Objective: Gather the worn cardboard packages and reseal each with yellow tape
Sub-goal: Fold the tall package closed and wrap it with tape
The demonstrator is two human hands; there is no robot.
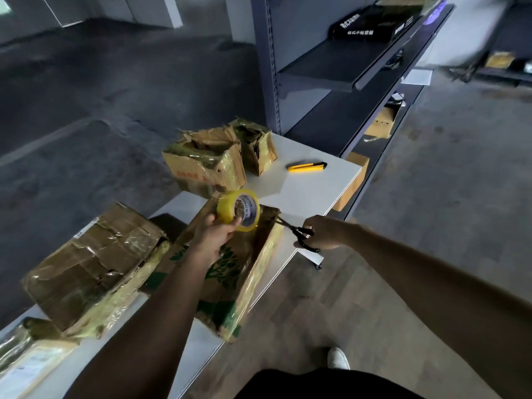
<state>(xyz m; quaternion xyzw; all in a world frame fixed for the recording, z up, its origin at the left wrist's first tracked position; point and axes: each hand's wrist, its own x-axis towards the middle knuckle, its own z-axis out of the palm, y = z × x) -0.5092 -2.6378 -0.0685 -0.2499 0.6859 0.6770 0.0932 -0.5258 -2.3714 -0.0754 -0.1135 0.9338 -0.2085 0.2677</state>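
Your left hand [214,236] grips the yellow roll of packing tape [239,212] above the far end of the green-printed cardboard box [230,277]. Your right hand [324,233] holds black scissors [298,233], blades at that box's far right corner, perhaps on a tape strand; the dim view leaves this unsure. The box lies along the white table's [311,191] near edge, with open floor to its right. A crushed brown box [92,269] sits just left, and a torn open box [204,165] and a yellow utility knife [306,167] lie beyond. Both forearms reach forward.
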